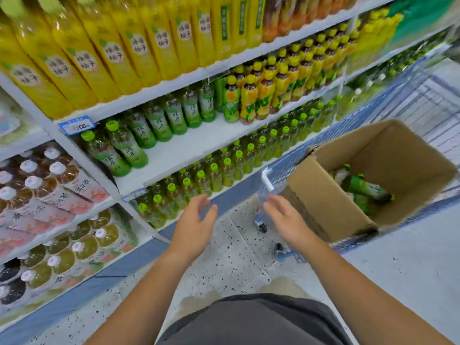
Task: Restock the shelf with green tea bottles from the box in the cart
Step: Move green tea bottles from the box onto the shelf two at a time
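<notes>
Green-labelled bottles [366,189] lie in the box [388,155]; both hands' fingers [275,204] spread, empty.

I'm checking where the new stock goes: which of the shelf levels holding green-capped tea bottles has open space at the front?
The middle shelf: its green tea bottles stand only at the back, leaving bare white board in front, while the shelf below is filled to its edge.
</notes>
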Action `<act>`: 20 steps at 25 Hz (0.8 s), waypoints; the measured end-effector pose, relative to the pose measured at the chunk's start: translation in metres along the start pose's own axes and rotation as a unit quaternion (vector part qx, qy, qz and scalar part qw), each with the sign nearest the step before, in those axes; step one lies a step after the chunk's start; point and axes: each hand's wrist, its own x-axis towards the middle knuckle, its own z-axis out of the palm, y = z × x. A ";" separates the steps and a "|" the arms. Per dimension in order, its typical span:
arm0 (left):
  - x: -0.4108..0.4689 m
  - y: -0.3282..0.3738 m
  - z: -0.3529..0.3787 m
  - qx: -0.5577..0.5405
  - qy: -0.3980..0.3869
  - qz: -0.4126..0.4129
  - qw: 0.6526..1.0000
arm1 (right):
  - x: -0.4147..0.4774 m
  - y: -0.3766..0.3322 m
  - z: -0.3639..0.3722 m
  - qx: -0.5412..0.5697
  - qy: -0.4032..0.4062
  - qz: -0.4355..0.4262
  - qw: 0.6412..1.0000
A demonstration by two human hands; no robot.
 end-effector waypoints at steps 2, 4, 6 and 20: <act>0.007 0.023 0.023 0.021 -0.012 0.016 1.000 | -0.002 0.002 -0.034 0.002 0.025 -0.001 1.000; 0.016 0.044 0.050 0.035 -0.027 0.034 0.998 | -0.002 0.006 -0.070 0.004 0.051 -0.005 0.999; 0.026 0.063 0.077 0.051 -0.041 0.047 0.997 | -0.001 0.009 -0.102 0.003 0.068 -0.009 0.998; 0.152 0.160 0.228 0.115 -0.253 0.070 0.958 | 0.027 0.038 -0.229 0.139 0.220 0.097 0.961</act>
